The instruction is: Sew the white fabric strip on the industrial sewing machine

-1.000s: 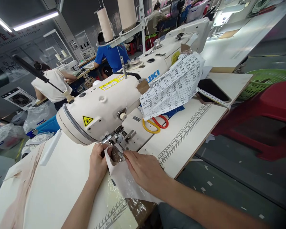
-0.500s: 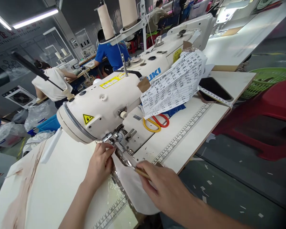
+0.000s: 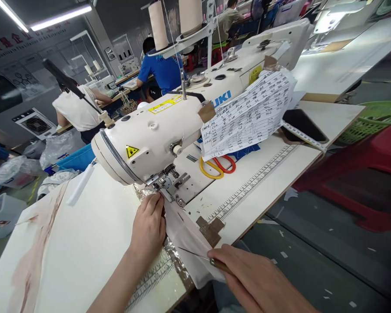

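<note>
A white sewing machine [image 3: 146,134] stands in front of me, its presser foot [image 3: 166,189] low over the bed. Just in front of that foot, my left hand [image 3: 150,221] pinches the edge of a piece of white fabric [image 3: 185,239]. The fabric drapes from there toward me and over the table's front edge. My right hand [image 3: 247,269] is closed round the brown handle of an awl [image 3: 220,264]. The awl's thin metal spike points left across the fabric, apart from the foot. Whether its tip touches the cloth I cannot tell.
Scissors [image 3: 217,167] with yellow and red handles lie right of the needle area, partly under handwritten paper sheets [image 3: 247,113]. A phone [image 3: 303,124] and tape measure sit farther right. A red stool [image 3: 358,174] stands beside the table [image 3: 84,243]. Other people work behind.
My right hand has drawn the awl back from the presser foot toward me, and its spike now shows. My left hand stays at the fabric edge. The camera view has shifted.
</note>
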The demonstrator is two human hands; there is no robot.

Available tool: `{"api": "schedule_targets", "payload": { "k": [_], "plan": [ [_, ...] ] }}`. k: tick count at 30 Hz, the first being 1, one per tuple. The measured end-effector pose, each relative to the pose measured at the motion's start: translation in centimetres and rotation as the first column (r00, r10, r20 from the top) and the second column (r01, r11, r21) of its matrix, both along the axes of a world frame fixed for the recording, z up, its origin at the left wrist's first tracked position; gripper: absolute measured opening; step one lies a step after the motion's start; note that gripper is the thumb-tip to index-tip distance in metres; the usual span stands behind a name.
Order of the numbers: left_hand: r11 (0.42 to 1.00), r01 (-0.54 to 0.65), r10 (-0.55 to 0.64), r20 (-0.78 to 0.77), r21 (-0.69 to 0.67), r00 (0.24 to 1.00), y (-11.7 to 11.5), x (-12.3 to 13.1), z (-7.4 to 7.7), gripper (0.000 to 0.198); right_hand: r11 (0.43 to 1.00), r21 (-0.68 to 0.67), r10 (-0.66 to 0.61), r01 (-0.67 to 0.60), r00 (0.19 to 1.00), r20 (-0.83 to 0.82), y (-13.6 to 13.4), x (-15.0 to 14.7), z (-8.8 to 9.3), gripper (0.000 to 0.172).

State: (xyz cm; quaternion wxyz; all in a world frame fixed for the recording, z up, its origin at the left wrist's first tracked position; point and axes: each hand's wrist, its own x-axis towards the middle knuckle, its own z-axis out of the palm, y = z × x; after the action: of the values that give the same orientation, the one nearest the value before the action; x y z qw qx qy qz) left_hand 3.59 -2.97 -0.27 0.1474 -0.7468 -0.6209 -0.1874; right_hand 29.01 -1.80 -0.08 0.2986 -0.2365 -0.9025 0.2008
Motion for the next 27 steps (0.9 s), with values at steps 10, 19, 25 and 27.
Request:
{"api": "schedule_targets", "payload": {
  "k": [10, 19, 25, 27],
  "plan": [
    [1.000, 0.008, -0.008, 0.014, 0.000, 1.000, -0.3, -0.4, -0.5, 0.048, 0.995, 0.094, -0.031, 0.032, 0.999, -0.006, 0.3, -0.2, -0.5, 0.038],
    [0.992, 0.014, -0.009, 0.048, -0.123, 0.999, -0.6, 0.3, 0.5, 0.042, 0.972, 0.216, -0.110, 0.089, 0.990, 0.087, 0.2, -0.5, -0.4, 0.041],
    [0.991, -0.005, 0.006, 0.005, -0.135, 1.000, -1.1, 0.9, 0.3, 0.042, 0.965, 0.245, -0.120, 0.092, 0.987, 0.104, 0.7, -1.0, -0.4, 0.039],
    [0.993, 0.000, 0.000, 0.002, -0.116, 1.000, -1.2, 1.0, 0.1, 0.041, 0.964, 0.247, -0.124, 0.102, 0.989, 0.077, 0.6, -1.1, -0.9, 0.040]
  ]
}}
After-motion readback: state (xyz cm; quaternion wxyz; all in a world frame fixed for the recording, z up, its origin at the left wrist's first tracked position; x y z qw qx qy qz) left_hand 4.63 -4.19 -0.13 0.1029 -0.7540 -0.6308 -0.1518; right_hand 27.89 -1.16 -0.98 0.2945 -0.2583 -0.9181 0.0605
